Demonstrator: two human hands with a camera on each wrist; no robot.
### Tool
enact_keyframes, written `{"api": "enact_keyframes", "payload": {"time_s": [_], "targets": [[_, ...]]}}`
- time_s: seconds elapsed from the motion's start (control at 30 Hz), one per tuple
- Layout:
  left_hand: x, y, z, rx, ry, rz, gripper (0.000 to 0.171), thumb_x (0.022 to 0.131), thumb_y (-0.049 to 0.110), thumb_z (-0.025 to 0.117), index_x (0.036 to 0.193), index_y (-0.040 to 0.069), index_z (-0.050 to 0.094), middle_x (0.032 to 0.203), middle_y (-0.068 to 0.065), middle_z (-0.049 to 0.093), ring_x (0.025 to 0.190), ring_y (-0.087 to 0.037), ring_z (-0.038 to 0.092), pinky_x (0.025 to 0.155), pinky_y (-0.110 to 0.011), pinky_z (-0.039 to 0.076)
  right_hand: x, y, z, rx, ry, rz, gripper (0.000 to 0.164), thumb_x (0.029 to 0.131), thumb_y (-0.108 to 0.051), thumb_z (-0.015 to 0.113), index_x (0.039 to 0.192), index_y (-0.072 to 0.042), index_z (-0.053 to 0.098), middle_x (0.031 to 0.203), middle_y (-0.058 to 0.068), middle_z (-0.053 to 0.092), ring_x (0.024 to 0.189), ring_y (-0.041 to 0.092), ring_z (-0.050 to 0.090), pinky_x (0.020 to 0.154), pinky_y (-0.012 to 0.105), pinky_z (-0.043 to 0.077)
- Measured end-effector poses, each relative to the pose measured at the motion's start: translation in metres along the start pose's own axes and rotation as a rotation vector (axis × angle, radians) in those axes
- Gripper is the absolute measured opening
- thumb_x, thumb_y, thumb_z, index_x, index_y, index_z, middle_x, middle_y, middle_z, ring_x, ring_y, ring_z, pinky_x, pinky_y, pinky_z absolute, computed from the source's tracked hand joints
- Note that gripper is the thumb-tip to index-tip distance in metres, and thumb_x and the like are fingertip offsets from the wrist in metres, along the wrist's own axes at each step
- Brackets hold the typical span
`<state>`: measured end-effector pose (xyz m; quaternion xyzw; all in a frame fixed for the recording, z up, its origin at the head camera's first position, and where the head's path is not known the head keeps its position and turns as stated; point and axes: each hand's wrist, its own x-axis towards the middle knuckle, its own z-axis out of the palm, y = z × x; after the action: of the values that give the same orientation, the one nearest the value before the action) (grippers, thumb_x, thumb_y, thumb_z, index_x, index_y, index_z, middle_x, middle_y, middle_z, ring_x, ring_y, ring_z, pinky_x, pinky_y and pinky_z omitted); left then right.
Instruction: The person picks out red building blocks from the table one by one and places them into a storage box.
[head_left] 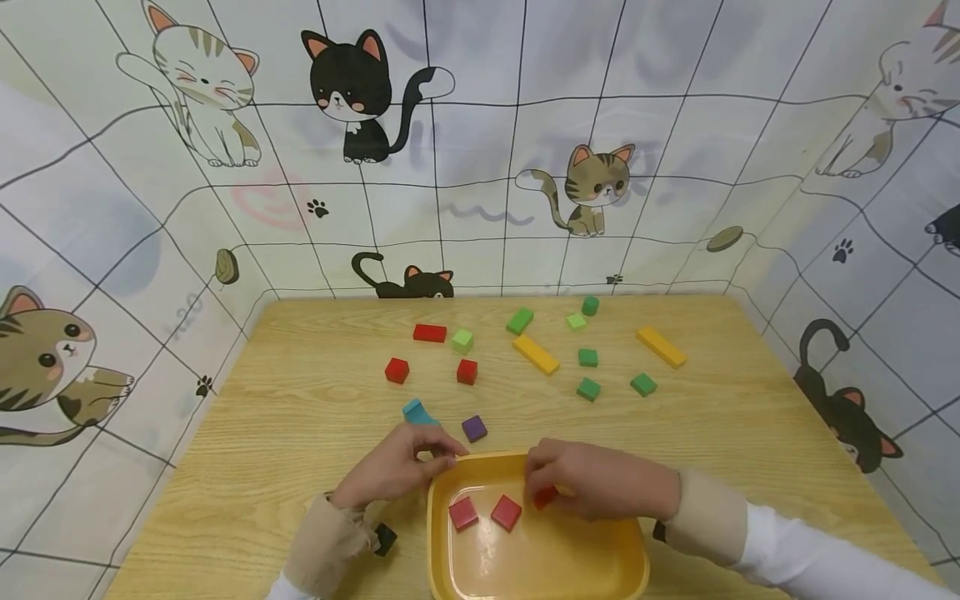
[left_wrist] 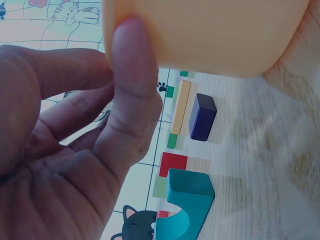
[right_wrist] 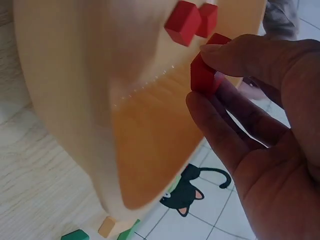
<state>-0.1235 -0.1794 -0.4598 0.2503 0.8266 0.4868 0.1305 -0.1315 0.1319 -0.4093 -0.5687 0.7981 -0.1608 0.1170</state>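
Note:
A yellow plastic bin (head_left: 540, 575) stands at the table's near edge, with two red blocks (head_left: 463, 513) lying on its floor. My left hand (head_left: 401, 467) pinches the bin's far left corner between thumb and fingers, as the left wrist view also shows. Over the bin's far side, my right hand (head_left: 596, 479) holds another red block (right_wrist: 202, 72) between thumb and fingertips. Just beyond the left hand lie a blue arch block (head_left: 418, 412) and a purple block (head_left: 474, 428).
Farther back on the wooden table (head_left: 300, 417) are scattered red cubes (head_left: 397, 371), a red bar (head_left: 430, 333), yellow bars (head_left: 536, 354) and several green blocks (head_left: 588, 389). A cat-print cloth (head_left: 480, 150) hangs behind and at both sides.

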Motion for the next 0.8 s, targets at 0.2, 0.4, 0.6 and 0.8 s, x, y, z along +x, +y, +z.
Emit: {"api": "enact_keyframes", "payload": {"time_s": [0.2, 0.4, 0.6, 0.8], "targets": [[0.000, -0.001, 0.000, 0.000, -0.001, -0.007, 0.018, 0.096, 0.013, 0.064, 0.110, 0.009, 0.075, 0.101, -0.006, 0.071, 0.092, -0.014, 0.062, 0.084, -0.032, 0.053, 0.003, 0.001, 0.008, -0.021, -0.086, -0.002, 0.021, 0.087, -0.010, 0.074, 0.102, -0.024, 0.074, 0.101, -0.012, 0.059, 0.087, 0.001, 0.051, 0.081, 0.011, 0.046], [0.000, -0.001, 0.000, -0.012, -0.002, -0.008, 0.018, 0.095, 0.014, 0.065, 0.110, 0.011, 0.075, 0.101, -0.004, 0.071, 0.092, -0.014, 0.062, 0.083, -0.032, 0.053, 0.004, 0.005, 0.016, -0.058, -0.130, -0.036, 0.025, 0.082, -0.004, 0.076, 0.099, -0.023, 0.072, 0.100, -0.013, 0.058, 0.087, 0.000, 0.051, 0.080, 0.010, 0.046], [0.000, -0.002, 0.000, -0.039, 0.003, -0.004, 0.018, 0.095, 0.011, 0.064, 0.110, 0.012, 0.075, 0.101, -0.003, 0.070, 0.091, -0.014, 0.062, 0.082, -0.031, 0.053, 0.004, 0.009, 0.021, -0.065, -0.137, -0.051, 0.025, 0.079, -0.005, 0.077, 0.095, -0.023, 0.072, 0.097, -0.013, 0.057, 0.084, -0.001, 0.050, 0.077, 0.009, 0.044], [0.001, 0.001, 0.000, -0.016, -0.006, -0.019, 0.018, 0.096, 0.013, 0.064, 0.110, 0.010, 0.075, 0.102, -0.004, 0.070, 0.092, -0.014, 0.062, 0.085, -0.032, 0.052, 0.003, 0.010, 0.023, -0.068, -0.140, -0.047, 0.028, 0.077, -0.001, 0.078, 0.094, -0.022, 0.073, 0.094, -0.012, 0.055, 0.082, 0.000, 0.048, 0.075, 0.008, 0.043]]}}
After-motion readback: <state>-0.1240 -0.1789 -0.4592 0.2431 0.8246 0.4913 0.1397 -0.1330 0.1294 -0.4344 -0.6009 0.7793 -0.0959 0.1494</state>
